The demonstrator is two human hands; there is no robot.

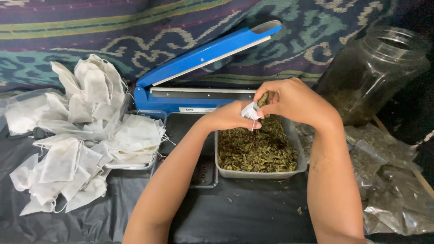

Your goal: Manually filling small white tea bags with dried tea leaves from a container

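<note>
Both hands over tray [226,171]: our left hand [228,118] pinches small white bag [249,111]; right hand [294,101] fingertips closed on dried leaves [263,98].

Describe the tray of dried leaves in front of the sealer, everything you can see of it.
The tray is a shallow rectangular container of pale, translucent-looking plastic, sitting flat on the dark sheet just in front of the blue sealer. It is filled almost to the rim with loose dried leaves, green-brown. Both hands work right above its far end: the left hand holds a small white bag, the right hand pinches leaves. A few crumbs lie outside it.
</note>
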